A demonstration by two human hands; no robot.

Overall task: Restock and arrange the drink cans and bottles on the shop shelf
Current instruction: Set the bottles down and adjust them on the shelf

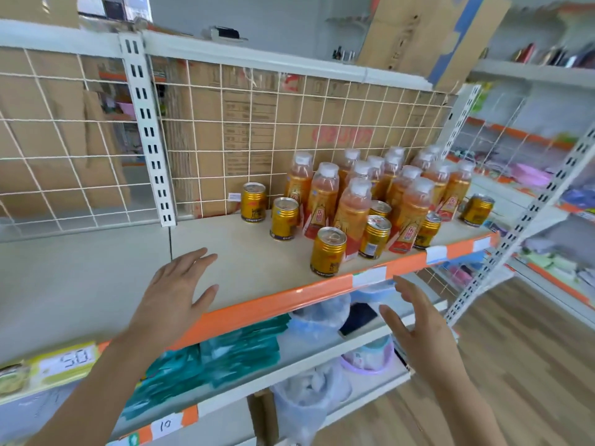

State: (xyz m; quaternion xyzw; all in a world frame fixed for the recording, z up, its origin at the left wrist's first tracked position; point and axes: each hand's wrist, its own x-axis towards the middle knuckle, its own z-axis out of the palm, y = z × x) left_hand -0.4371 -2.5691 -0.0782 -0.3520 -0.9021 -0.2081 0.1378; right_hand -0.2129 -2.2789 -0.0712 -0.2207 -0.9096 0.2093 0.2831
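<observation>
The shelf (244, 262), a pale board with an orange front strip (283, 299), runs across the middle of the view. The bottles (352, 207), orange drink under white caps, stand upright in a tight cluster at about two o'clock from the centre, toward the board's right end and close to the wire grid (209, 130) with cardboard (257, 117) behind it. The gold cans (327, 251) stand upright, scattered round that cluster: one alone at its nine o'clock near the grid, one just beside the leftmost bottles, one near the front strip at its seven o'clock, a few among the front bottles, and one apart at its three o'clock. The left hand (175, 294) is at seven o'clock of the view, palm down over the bare left part of the board, fingers straight and slightly spread, thumb out, holding nothing; whether it touches the board I cannot tell. The right hand (418, 326) is at five o'clock, in front of and below the orange strip, turned edge-on, fingers straight and loosely apart, holding nothing; the nearest can lies at its ten o'clock, well apart. On the lower shelf (299, 352), at six o'clock, lie teal packets (241, 349), clear plastic bags (318, 317) and a lilac bowl (370, 360).
</observation>
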